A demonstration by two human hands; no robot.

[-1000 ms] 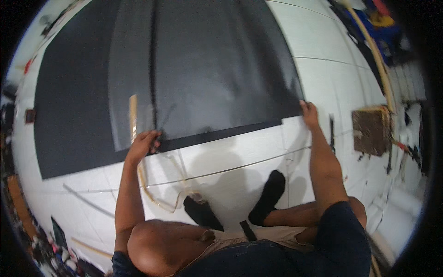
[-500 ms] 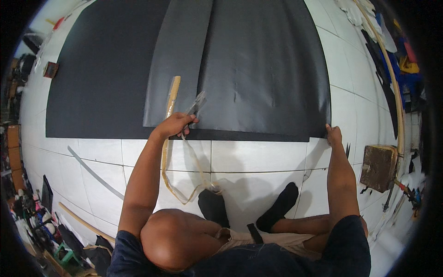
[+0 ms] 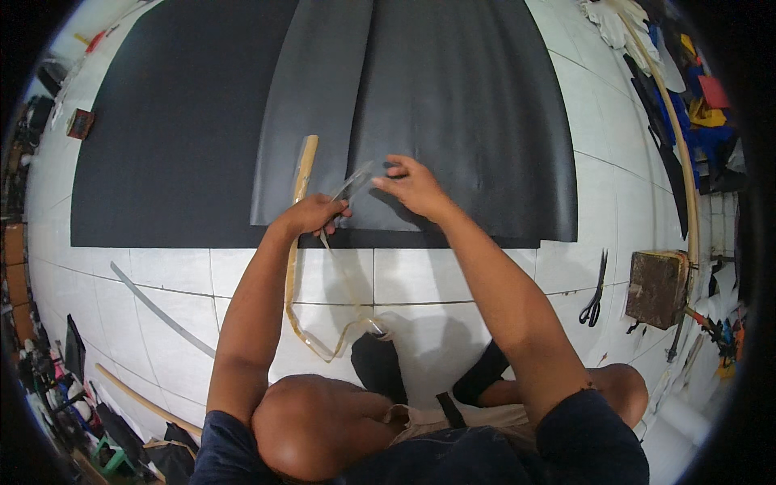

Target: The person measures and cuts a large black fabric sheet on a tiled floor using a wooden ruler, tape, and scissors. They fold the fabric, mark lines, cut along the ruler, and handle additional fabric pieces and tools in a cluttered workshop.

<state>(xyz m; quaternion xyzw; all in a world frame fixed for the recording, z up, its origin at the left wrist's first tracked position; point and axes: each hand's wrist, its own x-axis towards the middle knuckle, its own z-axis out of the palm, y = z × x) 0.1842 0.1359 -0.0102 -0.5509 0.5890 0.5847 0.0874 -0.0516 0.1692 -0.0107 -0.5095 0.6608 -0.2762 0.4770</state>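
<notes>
Just off centre toward eleven o'clock, the clear strip (image 3: 354, 181) sits over the dark sheets (image 3: 461, 105), pinched in the left hand (image 3: 314, 215). Right hand (image 3: 414, 191) is near twelve, thumb and fingers parted by the strip's tip; can't tell if they're touching. Scissors (image 3: 598, 293) lie between three and four.

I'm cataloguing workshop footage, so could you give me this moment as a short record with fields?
Left hand: pinching a clear strip; the hand is over the dark material
Right hand: thumb and fingers parted; the hand is close to the clear strip's free end, contact unclear
Material: shinier dark sheeting lying over a matte black sheet
Tan strip: partly on the sheeting, trailing onto the floor
Floor: white tiles
Right side: black scissors, brown block
Left side: grey strip
</notes>
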